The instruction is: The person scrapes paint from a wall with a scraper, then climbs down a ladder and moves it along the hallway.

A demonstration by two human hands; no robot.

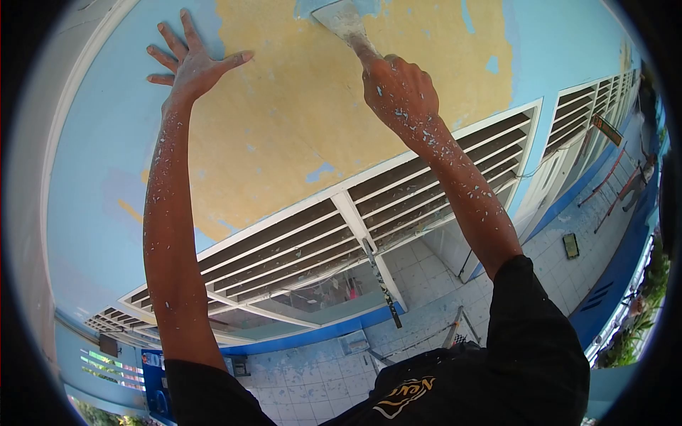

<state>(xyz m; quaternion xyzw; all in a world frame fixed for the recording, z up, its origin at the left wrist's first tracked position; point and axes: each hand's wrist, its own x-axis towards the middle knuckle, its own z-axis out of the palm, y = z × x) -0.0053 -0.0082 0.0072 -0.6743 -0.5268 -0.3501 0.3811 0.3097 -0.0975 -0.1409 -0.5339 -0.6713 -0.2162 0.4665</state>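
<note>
At the edge of blue paint (304,7), right hand (403,94) grips scraper (342,20); left hand (193,71) splayed, well apart.

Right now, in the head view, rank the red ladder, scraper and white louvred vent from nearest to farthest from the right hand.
1. Scraper, gripped in the right hand.
2. White louvred vent, below the hand.
3. Red ladder, toward the picture's right edge.

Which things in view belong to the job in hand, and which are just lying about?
In use:
scraper, held in the right hand
patchy wall, with the left hand spread against it

Apparently not in use:
dark rectangular object on the floor
sign
</note>
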